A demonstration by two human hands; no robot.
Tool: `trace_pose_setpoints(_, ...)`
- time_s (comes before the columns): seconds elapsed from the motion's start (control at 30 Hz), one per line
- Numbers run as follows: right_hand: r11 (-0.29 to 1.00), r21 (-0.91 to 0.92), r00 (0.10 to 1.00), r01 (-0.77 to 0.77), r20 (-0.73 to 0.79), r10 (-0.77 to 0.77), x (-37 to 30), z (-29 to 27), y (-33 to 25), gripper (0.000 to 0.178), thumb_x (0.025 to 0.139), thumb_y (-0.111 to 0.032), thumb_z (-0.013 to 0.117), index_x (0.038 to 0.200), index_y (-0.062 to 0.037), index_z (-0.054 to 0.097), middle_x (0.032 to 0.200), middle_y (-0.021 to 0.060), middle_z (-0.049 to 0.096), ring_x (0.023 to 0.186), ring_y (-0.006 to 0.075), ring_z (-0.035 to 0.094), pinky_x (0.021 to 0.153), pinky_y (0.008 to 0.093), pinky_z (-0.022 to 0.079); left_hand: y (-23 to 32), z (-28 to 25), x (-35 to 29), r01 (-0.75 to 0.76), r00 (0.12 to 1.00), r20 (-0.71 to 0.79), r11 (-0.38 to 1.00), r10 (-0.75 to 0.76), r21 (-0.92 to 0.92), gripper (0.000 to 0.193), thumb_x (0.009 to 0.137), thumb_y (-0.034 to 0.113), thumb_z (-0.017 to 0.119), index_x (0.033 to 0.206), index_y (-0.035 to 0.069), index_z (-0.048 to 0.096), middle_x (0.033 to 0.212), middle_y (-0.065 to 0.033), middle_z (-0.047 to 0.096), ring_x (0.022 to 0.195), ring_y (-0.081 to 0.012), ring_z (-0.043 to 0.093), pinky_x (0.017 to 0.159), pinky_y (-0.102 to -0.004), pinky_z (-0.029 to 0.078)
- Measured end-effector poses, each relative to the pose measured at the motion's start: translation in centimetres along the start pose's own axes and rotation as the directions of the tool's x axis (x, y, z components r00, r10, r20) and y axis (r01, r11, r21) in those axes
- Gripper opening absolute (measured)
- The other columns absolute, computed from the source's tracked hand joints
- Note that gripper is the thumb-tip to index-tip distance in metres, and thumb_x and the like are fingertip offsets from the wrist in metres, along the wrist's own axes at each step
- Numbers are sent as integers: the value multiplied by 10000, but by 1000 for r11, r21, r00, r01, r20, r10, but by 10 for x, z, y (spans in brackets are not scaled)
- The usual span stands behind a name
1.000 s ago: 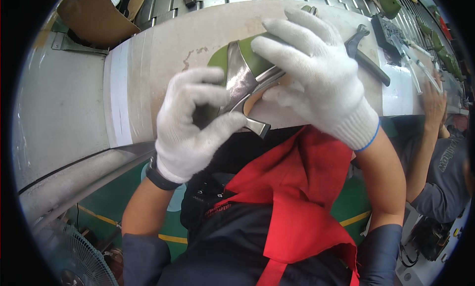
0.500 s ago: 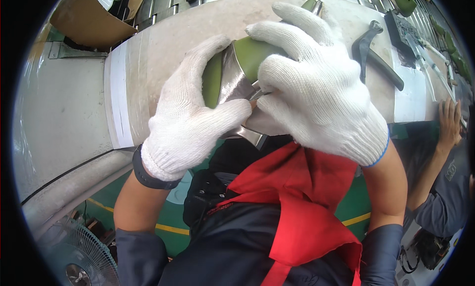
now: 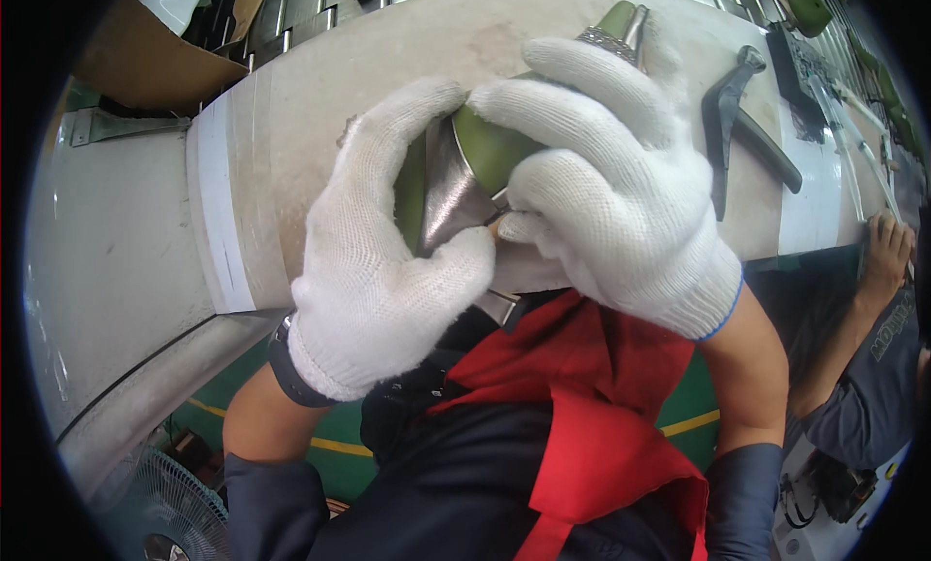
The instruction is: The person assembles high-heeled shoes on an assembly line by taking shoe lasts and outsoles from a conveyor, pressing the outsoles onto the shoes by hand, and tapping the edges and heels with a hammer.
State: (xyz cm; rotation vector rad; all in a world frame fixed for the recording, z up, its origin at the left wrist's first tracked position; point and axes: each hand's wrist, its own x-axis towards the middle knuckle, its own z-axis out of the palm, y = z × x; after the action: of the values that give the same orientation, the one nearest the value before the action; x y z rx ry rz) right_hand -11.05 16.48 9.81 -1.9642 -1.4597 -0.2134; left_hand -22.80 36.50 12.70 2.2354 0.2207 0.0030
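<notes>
Two-handed handling of a shoe, set between both hands' fingers over the desk. Left hand: fingers curled round the shoe, gripping it. Right hand: fingers bent beside the silver strap; any pinch is hidden. Apparent step: working the strap; continuing would call for a steady left hold.

Location type: factory workshop. Landmark: the pale, worn, flat-topped workbench. Beyond it runs a grey metal slatted conveyor. On its right part lies a dark, T-shaped metal hammer. Below it: a green floor with a yellow line. Below its left end: a round, wire-caged fan. Beside its right end: a co-worker's dark grey sleeve.
</notes>
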Motion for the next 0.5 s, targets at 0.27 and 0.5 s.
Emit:
trace_pose_setpoints(0.27, 971, -62, 957, -232, 165, 239, 39, -25, -25, 388, 624, -119, 870, 969, -68, 698, 1253, 133, 741, 1222, 381, 686, 1070, 535, 502, 0, 2, -2, -23, 1000, -11, 998, 22, -64, 777, 811, 37, 771, 1555, -22, 553, 1490, -185, 633, 1416, -278, 617, 1229, -410, 455)
trace_pose_setpoints(0.5, 870, -53, 819, -491, -367, 440, -50, -62, 43, 348, 918, -51, 775, 1265, -42, 745, 1287, 208, 743, 1207, 412, 719, 1043, 528, 577, -11, 13, -4, -189, 974, -108, 979, 197, 78, 738, 795, 104, 823, 1485, -29, 597, 1482, -272, 624, 1389, -437, 607, 1206, -508, 466)
